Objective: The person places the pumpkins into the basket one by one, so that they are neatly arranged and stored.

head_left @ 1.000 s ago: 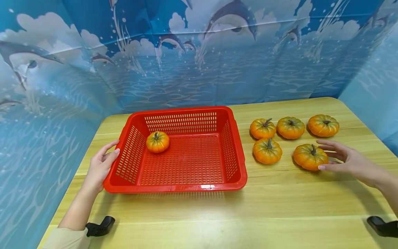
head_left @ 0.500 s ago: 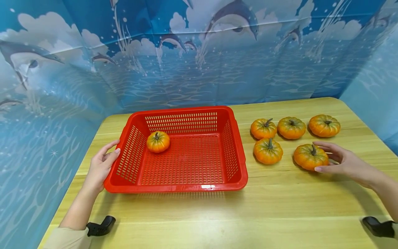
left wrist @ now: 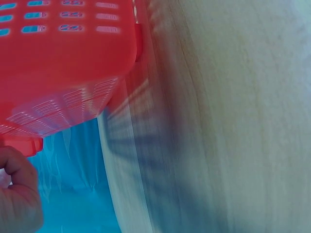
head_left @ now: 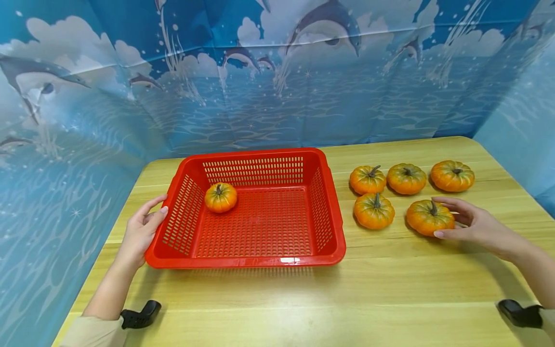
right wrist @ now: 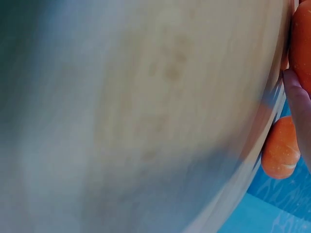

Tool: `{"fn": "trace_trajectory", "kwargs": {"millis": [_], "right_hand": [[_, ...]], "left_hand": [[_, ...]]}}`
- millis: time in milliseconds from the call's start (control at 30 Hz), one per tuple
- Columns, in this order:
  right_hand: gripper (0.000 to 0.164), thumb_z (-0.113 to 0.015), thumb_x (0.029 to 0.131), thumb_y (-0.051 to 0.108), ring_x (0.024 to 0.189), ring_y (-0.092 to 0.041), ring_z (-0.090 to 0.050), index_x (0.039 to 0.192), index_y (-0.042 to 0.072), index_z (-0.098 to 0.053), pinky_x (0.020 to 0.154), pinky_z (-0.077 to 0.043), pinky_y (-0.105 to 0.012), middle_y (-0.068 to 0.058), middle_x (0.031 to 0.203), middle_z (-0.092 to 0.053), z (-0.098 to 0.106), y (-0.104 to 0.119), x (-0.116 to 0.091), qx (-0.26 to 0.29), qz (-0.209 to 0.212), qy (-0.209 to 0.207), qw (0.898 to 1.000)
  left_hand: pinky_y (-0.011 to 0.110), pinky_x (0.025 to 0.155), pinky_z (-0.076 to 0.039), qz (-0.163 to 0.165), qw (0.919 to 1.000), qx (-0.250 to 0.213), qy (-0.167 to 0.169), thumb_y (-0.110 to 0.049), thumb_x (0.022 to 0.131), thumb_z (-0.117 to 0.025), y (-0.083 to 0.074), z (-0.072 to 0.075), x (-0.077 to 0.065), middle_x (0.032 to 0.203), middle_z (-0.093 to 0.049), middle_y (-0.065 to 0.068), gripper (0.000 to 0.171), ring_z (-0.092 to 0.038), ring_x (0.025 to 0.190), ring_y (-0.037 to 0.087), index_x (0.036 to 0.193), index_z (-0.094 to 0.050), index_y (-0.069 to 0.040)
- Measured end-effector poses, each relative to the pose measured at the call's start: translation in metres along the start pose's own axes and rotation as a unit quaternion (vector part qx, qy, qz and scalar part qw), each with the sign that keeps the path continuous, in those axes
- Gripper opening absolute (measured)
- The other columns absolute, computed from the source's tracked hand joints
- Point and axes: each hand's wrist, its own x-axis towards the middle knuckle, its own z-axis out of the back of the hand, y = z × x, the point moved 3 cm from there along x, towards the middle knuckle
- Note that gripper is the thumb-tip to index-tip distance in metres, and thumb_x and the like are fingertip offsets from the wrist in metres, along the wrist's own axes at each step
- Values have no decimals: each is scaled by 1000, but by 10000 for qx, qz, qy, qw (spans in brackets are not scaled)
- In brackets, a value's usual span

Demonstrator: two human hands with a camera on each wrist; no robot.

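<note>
My left hand (head_left: pixel 143 231) grips the left rim of a red plastic basket (head_left: pixel 243 262) with slotted walls. One small orange pumpkin (head_left: pixel 220 198) with a short stem sits inside, near the basket's left wall. On the right, my right hand (head_left: pixel 472 224) holds another orange pumpkin (head_left: pixel 429 218) from its right side, thumb in front and fingers behind. The left wrist view has the basket's corner (left wrist: pixel 68 58) and bent fingers (left wrist: pixel 19 179) at its edge. In the right wrist view, a finger (right wrist: pixel 296 97) lies against the held pumpkin (right wrist: pixel 301 43).
Left of and behind the held pumpkin, several more stand on the wooden table (head_left: pixel 277 308): a front one (head_left: pixel 374 211), then a back row with a left one (head_left: pixel 367 180), a middle one (head_left: pixel 406 179) and a right one (head_left: pixel 452 176). A dolphin-print curtain (head_left: pixel 260 106) hangs behind.
My right hand has closed in around the pumpkin, its thumb moving left along the front. The pumpkin has shifted slightly left. My left hand and the basket have stayed put.
</note>
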Motion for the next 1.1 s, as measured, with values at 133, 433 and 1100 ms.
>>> {"fn": "trace_trajectory", "kwargs": {"millis": [133, 433, 1100], "right_hand": [[68, -66, 84, 0, 102, 18, -40, 143, 16, -34, 76, -39, -4, 28, 124, -38, -1, 2, 2, 21, 56, -5, 10000], [68, -64, 86, 0, 102, 17, -39, 144, 17, -32, 75, -43, -8, 28, 125, -35, 2, 9, 8, -11, 100, 100, 9999], [72, -62, 89, 7, 123, -4, -32, 148, 20, -24, 75, -37, -6, 3, 147, -21, 20, 35, 27, -449, -118, 311, 9984]], "left_hand": [[33, 66, -57, -13, 10000, 3, 2, -27, 94, -56, 0, 0, 0, 97, -62, -1, 54, -67, 79, 13, 143, -36, -14], [33, 65, -57, -47, 10000, -41, 33, -26, 94, -56, 1, 0, 0, 98, -62, -1, 54, -67, 79, 14, 143, -36, -14], [33, 64, -57, -39, 9999, 133, -30, -27, 93, -57, -1, 0, 0, 94, -62, -1, 55, -67, 77, 14, 143, -37, -14]]}}
